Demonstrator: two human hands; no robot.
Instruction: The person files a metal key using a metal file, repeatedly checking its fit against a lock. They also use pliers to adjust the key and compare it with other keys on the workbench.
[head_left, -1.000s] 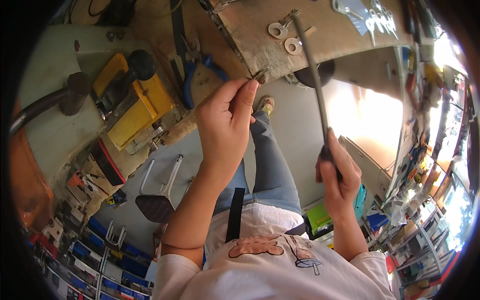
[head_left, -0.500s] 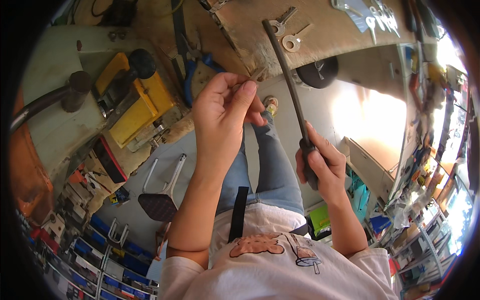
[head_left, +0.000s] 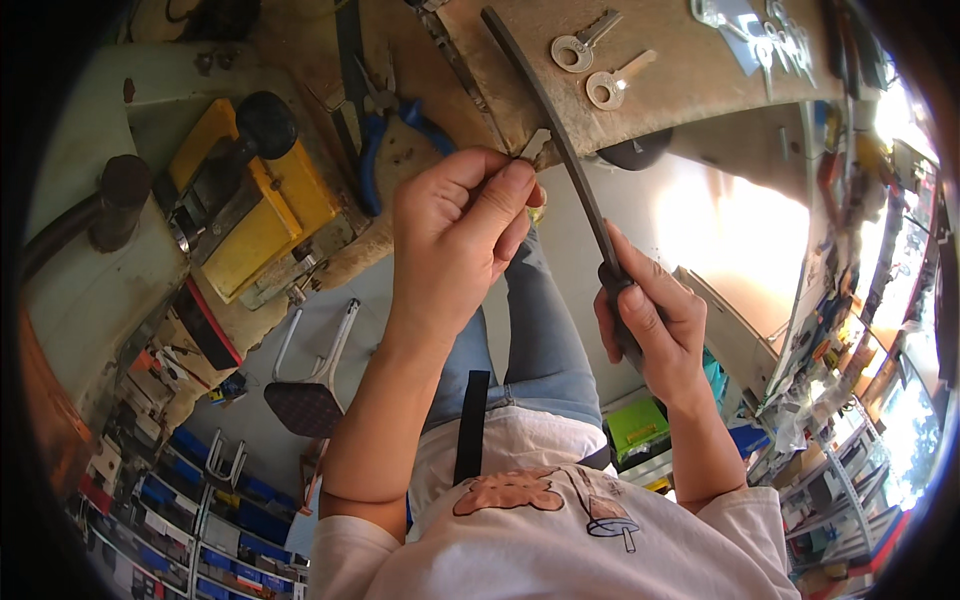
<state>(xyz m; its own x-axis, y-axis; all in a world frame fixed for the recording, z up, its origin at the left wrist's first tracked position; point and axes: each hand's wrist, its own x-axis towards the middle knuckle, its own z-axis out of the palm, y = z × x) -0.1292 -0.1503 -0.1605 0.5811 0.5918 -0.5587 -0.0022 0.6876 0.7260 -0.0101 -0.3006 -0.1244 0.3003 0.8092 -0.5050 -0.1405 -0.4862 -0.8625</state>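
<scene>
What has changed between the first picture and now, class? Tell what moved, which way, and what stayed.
The right grip has moved left, and its file has swung left, its tip now left of both loose keys. More of the small metal piece in the left grip shows. Nothing was taken up or let go. The loose keys and the pliers lie as before.

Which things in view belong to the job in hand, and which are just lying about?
In use:
flat, key-like metal piece, pinched in the left hand
dark file, its handle in the right hand

Just about, untouched:
two loose keys on the bench, possibly related
blue-handled pliers
dark-seated stool
</scene>
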